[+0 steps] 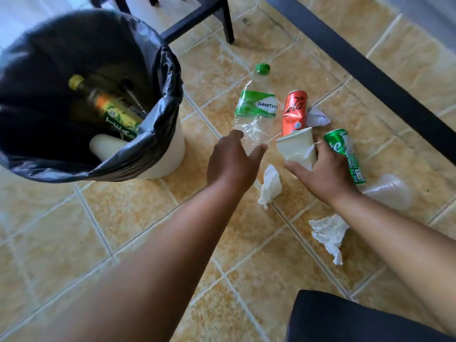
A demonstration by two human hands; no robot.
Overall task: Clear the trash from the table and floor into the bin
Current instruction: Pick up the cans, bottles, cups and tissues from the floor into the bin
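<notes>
A white bin [170, 154] with a black liner stands on the tiled floor at the left; a tea bottle [111, 109] and a white cup [106, 146] lie inside. On the floor to its right lie a crushed clear bottle [256, 112] with a green cap, a dented red can [294, 112] and a green can [345, 154]. My left hand [234, 161] is open, with its fingertips at the bottle's base. My right hand [325, 171] grips a crumpled white paper cup [296, 146] between thumb and fingers.
Crumpled tissues lie between my hands [270, 186], under my right forearm [328, 233] and behind the red can [318, 117]. A clear plastic cup [389, 191] lies right of my wrist. A dark table edge [357, 65] crosses the upper right, and black chair legs [228, 23] stand behind.
</notes>
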